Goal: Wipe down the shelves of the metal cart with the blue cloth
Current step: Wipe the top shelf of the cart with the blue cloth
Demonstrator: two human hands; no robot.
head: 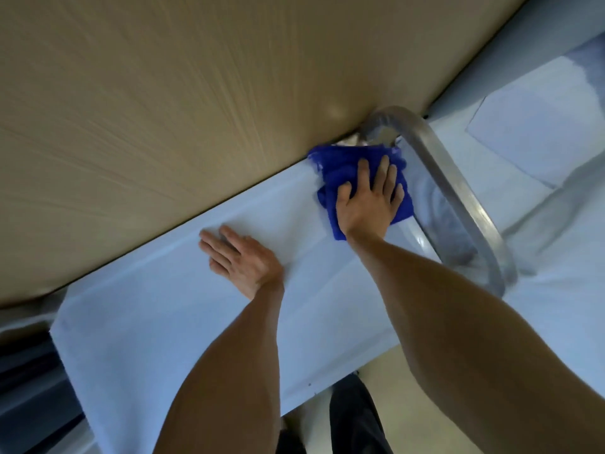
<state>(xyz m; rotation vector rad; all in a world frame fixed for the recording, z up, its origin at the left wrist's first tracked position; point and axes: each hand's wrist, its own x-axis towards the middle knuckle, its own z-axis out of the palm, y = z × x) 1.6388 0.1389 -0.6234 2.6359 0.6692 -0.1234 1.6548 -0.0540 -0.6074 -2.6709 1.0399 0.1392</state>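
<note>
My right hand (368,194) presses the folded blue cloth (330,173) flat, fingers spread, into the top shelf's (137,339) far corner beside the curved metal handle (458,204), probably to work that corner clean. My left hand (240,258) lies spread on the shelf, likely steadying the pale metal cart.

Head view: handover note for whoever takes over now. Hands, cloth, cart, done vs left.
Right hand: flat, fingers spread, pressing the blue cloth onto the top shelf.
Left hand: flat on the same shelf, holding nothing, apparently bracing.
Cloth: bunched at the shelf's far corner, beside the curved metal handle, close to the beige wall.
Done: cannot tell how much of the shelf is wiped; no visible streaks or marks.
Left: probably the remainder of this shelf, then the other shelves, which are not in view.
</note>
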